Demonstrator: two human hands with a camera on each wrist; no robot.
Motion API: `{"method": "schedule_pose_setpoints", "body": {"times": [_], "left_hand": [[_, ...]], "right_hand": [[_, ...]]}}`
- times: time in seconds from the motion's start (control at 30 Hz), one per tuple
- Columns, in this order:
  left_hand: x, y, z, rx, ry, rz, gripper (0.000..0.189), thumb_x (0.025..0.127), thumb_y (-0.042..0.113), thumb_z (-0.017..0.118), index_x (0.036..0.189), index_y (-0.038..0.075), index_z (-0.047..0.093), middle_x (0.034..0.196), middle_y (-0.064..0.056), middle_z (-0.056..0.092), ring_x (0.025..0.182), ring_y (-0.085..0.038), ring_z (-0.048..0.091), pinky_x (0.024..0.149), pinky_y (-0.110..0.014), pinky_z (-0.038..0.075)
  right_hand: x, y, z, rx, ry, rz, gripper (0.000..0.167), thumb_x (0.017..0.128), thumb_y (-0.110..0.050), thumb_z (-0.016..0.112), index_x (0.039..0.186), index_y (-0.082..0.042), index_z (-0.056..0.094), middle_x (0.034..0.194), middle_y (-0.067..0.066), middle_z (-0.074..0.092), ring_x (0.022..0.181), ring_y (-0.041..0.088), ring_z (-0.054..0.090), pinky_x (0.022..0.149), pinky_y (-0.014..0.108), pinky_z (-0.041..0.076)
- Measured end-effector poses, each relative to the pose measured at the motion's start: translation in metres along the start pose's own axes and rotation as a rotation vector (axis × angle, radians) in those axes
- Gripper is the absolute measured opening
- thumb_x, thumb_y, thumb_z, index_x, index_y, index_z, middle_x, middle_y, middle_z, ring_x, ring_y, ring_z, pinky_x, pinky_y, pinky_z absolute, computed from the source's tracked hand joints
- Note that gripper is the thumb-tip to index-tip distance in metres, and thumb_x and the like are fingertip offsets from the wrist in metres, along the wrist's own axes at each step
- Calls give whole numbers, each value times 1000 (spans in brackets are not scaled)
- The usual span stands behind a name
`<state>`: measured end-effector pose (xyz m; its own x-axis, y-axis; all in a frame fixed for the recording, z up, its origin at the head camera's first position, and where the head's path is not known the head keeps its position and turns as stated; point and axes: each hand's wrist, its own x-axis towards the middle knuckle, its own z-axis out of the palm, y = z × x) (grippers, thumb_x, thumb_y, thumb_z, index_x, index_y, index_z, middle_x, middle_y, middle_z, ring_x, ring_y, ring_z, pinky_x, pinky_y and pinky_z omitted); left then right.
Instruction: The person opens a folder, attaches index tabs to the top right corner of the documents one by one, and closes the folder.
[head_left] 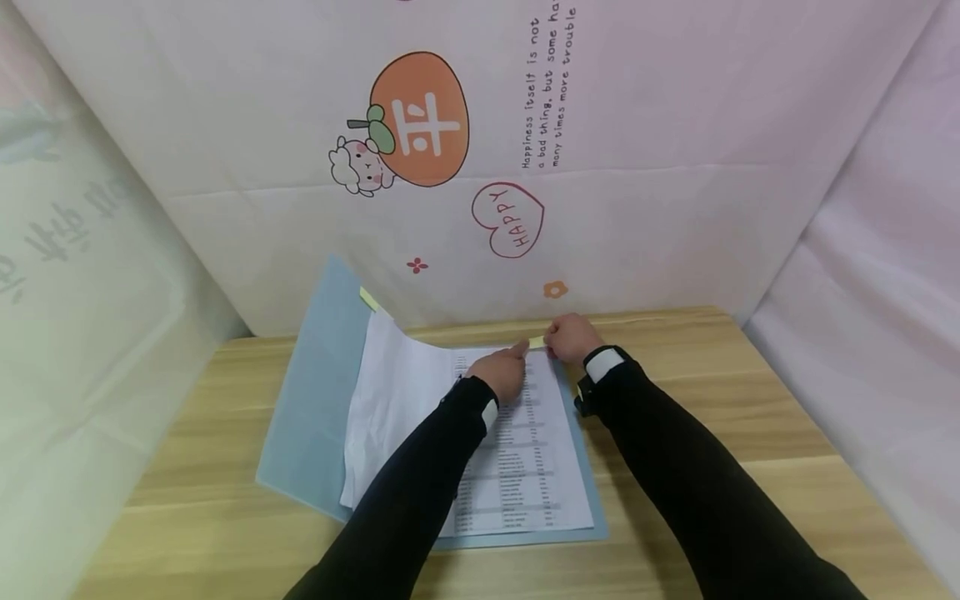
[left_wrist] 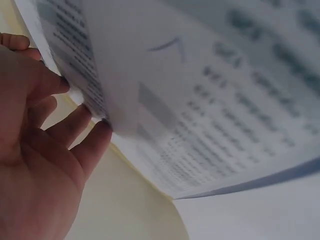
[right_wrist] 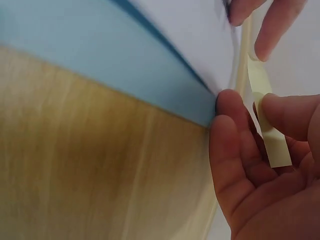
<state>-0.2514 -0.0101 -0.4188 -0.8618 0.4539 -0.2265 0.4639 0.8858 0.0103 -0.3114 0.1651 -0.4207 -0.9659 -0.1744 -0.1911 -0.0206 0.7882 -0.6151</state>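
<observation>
A light blue folder [head_left: 311,408] lies open on the table, with printed sheets [head_left: 517,492] on its right side. At the top edge of the sheets, my left hand [head_left: 501,373] pinches the paper between thumb and fingers, seen closer in the left wrist view [left_wrist: 45,150]. My right hand [head_left: 572,337] is at the folder's top right corner. It pinches a pale yellow paper strip [right_wrist: 272,140] between thumb and fingers, and its other fingertips touch the corner. The strip's far end meets a left fingertip [right_wrist: 267,42].
Turned-over white pages [head_left: 390,400] curve up against the folder's raised left cover. Another yellow strip [head_left: 368,299] sticks out at their top. Behind the wooden table [head_left: 675,367] hangs a printed white cloth [head_left: 637,225], close to both hands.
</observation>
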Motion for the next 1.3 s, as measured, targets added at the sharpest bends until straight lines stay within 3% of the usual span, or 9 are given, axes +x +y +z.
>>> {"method": "schedule_pose_setpoints", "body": {"times": [0.13, 0.3, 0.5, 0.63, 0.77, 0.9, 1.03, 1.2, 1.3], "left_hand": [[2, 3, -3, -9, -18, -23, 38, 106, 19, 43, 140, 16, 59, 161, 12, 25, 137, -19, 41, 108, -34, 36], [8, 4, -3, 36, -43, -23, 46, 108, 22, 40, 154, 19, 41, 162, 10, 22, 141, -25, 35, 107, -42, 38], [14, 4, 0, 64, -55, -17, 47, 109, 23, 38, 156, 20, 37, 162, 10, 22, 141, -23, 34, 107, -45, 37], [12, 7, -5, -2, -62, -57, 48, 108, 23, 38, 156, 25, 36, 161, 11, 27, 139, -25, 35, 106, -46, 37], [9, 11, -11, -118, -73, -98, 49, 108, 21, 36, 156, 28, 35, 159, 10, 31, 144, -27, 28, 110, -49, 31], [8, 12, -15, -127, -84, -89, 49, 106, 18, 38, 155, 26, 39, 160, 12, 30, 148, -26, 19, 114, -51, 23], [8, 13, -16, -95, -92, -84, 48, 106, 17, 41, 153, 26, 42, 160, 12, 30, 148, -25, 19, 114, -50, 23], [10, 12, -11, -17, -85, -40, 43, 105, 17, 45, 147, 23, 53, 160, 14, 26, 145, -25, 24, 110, -50, 30], [15, 10, -1, 40, -93, -17, 41, 104, 20, 47, 144, 22, 56, 161, 16, 23, 139, -24, 31, 101, -49, 38]], "right_hand": [[1, 4, -2, -32, -13, -1, 18, 99, -11, 55, 95, 0, 69, 79, 7, 67, 73, 21, 57, 63, 31, 44], [-1, 4, -3, -35, -11, -4, 19, 98, -11, 55, 96, 1, 70, 80, 7, 67, 74, 22, 57, 64, 31, 44], [3, 5, -3, -63, 11, -10, 23, 97, -13, 55, 84, -2, 71, 73, 4, 65, 67, 20, 54, 60, 30, 41], [4, 6, -2, -73, 19, -10, 25, 97, -13, 56, 79, -3, 70, 68, 3, 63, 62, 19, 52, 57, 31, 39], [5, 7, 0, -95, 32, -14, 27, 97, -13, 56, 74, -4, 68, 65, 2, 62, 59, 18, 51, 57, 31, 38], [6, 8, 3, -110, 49, -16, 28, 96, -13, 56, 72, -6, 67, 64, 1, 61, 60, 19, 52, 57, 31, 39], [8, 10, 5, -130, 56, -24, 23, 97, -14, 55, 82, -3, 69, 73, 5, 65, 67, 22, 57, 62, 34, 44], [8, 11, 3, -168, 112, -63, 30, 100, -17, 52, 116, 5, 64, 111, 21, 64, 99, 34, 59, 84, 44, 48], [6, 9, 2, -158, 179, -125, 33, 100, -12, 47, 125, 6, 59, 122, 24, 59, 112, 38, 54, 92, 48, 45]]}}
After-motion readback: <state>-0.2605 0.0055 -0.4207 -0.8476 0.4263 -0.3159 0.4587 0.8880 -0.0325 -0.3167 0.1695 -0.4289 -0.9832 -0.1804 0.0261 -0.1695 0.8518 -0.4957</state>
